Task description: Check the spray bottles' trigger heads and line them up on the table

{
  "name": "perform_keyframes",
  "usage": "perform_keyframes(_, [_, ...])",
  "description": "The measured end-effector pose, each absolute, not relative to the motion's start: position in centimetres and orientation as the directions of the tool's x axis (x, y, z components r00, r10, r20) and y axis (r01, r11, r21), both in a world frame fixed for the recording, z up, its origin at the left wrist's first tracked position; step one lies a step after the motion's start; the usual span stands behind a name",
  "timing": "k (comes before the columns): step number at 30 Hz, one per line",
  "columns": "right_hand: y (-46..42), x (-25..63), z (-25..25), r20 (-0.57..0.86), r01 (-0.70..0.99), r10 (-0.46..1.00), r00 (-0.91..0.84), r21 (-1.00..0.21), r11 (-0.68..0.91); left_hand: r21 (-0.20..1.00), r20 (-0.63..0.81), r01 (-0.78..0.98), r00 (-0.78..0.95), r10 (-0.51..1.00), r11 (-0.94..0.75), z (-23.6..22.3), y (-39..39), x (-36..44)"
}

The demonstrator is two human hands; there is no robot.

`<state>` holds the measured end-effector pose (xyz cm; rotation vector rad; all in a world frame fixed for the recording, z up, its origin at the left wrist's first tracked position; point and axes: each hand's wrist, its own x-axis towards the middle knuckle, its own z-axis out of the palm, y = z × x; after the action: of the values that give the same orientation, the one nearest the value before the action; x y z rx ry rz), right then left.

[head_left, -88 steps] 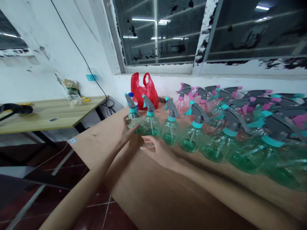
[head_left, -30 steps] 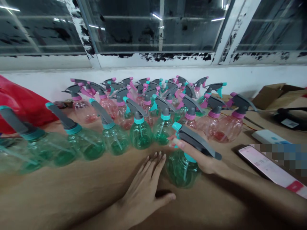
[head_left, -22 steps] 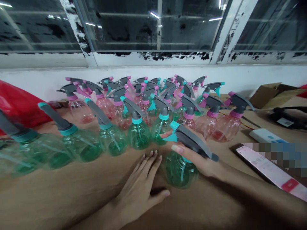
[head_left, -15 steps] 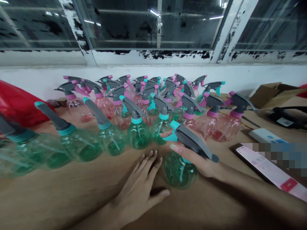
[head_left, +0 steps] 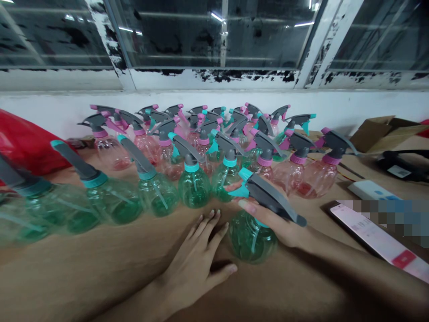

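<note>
Green spray bottle stands, neck inside right grip.

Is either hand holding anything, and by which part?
The right hand holds a green spray bottle around the neck, under its spray head; the left hand, nothing.

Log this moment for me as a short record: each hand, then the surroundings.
Right hand: gripping a green spray bottle around the neck, under its grey-and-turquoise spray head
Left hand: palm down, fingers spread, holding nothing, beside that bottle
Surface: brown table
Left of the held bottle: row of other green bottles
Behind it: pink bottles, some green ones among them
Right side: phone, cardboard box
Left edge: red bag
</note>
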<state>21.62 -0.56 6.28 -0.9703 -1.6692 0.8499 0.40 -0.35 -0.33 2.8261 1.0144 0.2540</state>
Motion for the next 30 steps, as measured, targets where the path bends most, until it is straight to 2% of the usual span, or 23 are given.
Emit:
perform_keyframes(8, [-0.5,21.6,6.5,0.413,0.287,0.891,-0.189,-0.844,0.453,0.155,0.111,0.622,0.761,0.64,-0.767,-0.4,-0.3,0.4])
perform_keyframes(15, [-0.9,21.6,7.4,0.458,0.376,0.871,-0.176,-0.787,0.489,0.192,0.134,0.613,0.757,0.639,-0.766,-0.6,-0.4,0.3])
perform_keyframes(20, [-0.7,21.9,6.8,0.455,0.32,0.865,-0.21,-0.804,0.501,0.21,0.138,0.615,0.751,0.646,-0.76,-0.7,-0.4,0.3])
perform_keyframes(30, [-0.7,21.9,6.6,0.425,0.311,0.887,-0.18,-0.831,0.461,0.193,0.118,0.615,0.759,0.64,-0.764,-0.5,-0.4,0.3])
